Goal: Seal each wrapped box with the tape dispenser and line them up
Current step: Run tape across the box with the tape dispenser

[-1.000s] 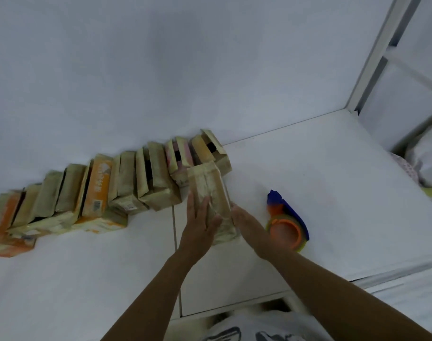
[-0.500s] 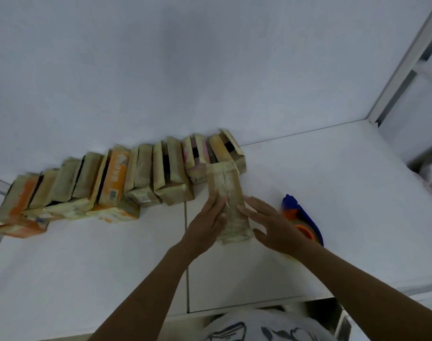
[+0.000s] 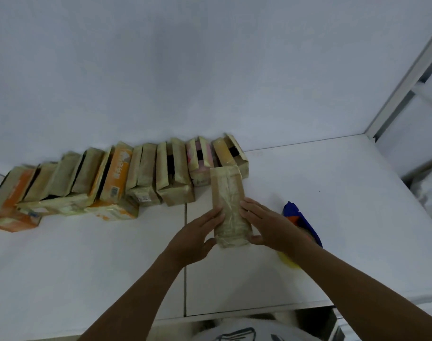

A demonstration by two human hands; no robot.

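Brown tape-wrapped box (image 3: 228,205) lies by the right end of the wrapped-box row (image 3: 111,178) at the white desk (image 3: 345,230) far edge. Your left hand (image 3: 195,239) and right hand (image 3: 271,227) press its sides, fingers straight. A blue-and-orange tape dispenser (image 3: 299,219) sits beside them, with a white wall (image 3: 210,70) behind.

The right hand (image 3: 271,226) and its wrist hide most of the tape dispenser (image 3: 301,220); only blue, orange and yellow bits show. The row of boxes (image 3: 146,168) seems to run off the left edge. The orange box (image 3: 119,171) carries print too blurred to read.
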